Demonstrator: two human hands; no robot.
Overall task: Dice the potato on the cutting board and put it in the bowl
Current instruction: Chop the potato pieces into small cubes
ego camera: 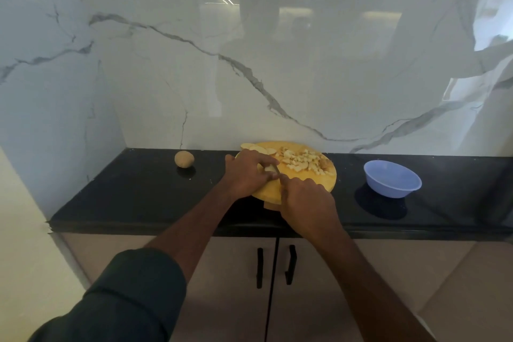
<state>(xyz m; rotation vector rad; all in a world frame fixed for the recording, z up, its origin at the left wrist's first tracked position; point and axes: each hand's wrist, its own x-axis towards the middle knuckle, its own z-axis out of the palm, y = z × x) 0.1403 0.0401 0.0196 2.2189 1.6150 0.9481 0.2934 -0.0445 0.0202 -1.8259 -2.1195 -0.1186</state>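
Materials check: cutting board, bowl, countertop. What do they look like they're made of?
Cutting board: looks like wood or bamboo, matte yellow-tan, round; grain too blurred to tell which.
Bowl: likely plastic, pale blue, smooth, uniform colour, soft sheen.
Countertop: polished dark stone, maybe granite; black and glossy enough to mirror the bowl.

You have one round wooden cutting board (305, 186) on one black countertop (133, 191), and one blue bowl (392, 179) to its right. One whole potato (184, 159) sits to the left of the board. On the board's far left edge you can count about three potato slices (259, 149); the diced pieces (301, 162) on its far right form one heap, too small to number. Two hands work there: left hand (247, 175), right hand (306, 201). Below, two cabinet handles (259, 267).
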